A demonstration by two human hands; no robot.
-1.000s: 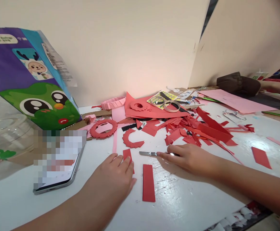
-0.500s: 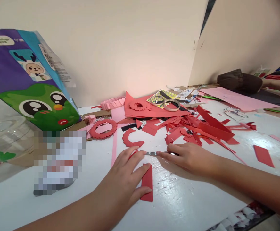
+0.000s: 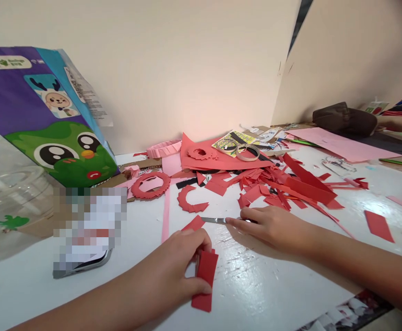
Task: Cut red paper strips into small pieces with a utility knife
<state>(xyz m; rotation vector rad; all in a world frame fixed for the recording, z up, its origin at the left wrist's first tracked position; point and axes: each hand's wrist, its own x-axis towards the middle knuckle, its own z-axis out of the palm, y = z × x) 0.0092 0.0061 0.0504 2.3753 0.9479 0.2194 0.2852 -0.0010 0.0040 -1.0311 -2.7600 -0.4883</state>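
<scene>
My left hand (image 3: 183, 262) is closed on a red paper strip (image 3: 206, 271), thumb on top and fingers curled at its far end. More red paper shows beneath the strip's edges. My right hand (image 3: 266, 225) grips a craft knife (image 3: 213, 220) low over the white table, its thin silver blade pointing left and most of its handle hidden. The blade's tip is beside a loose red paper piece (image 3: 193, 224) lying just beyond my left hand. Farther back are a curved, pleated red paper piece (image 3: 187, 201) and a closed red paper ring (image 3: 151, 186).
Red scraps (image 3: 284, 184) are heaped behind my right hand, with tape rolls (image 3: 248, 152) on red sheets beyond. At left stand a purple-green bag (image 3: 59, 138), a clear cup (image 3: 18, 193) and a partly blurred phone (image 3: 97, 262). Another person's arm (image 3: 399, 125) reaches in at far right.
My left hand has drawn back from the blade toward me and closed on the red strip, shifting it slightly nearer. The red piece by the blade is uncovered. My right hand has barely moved.
</scene>
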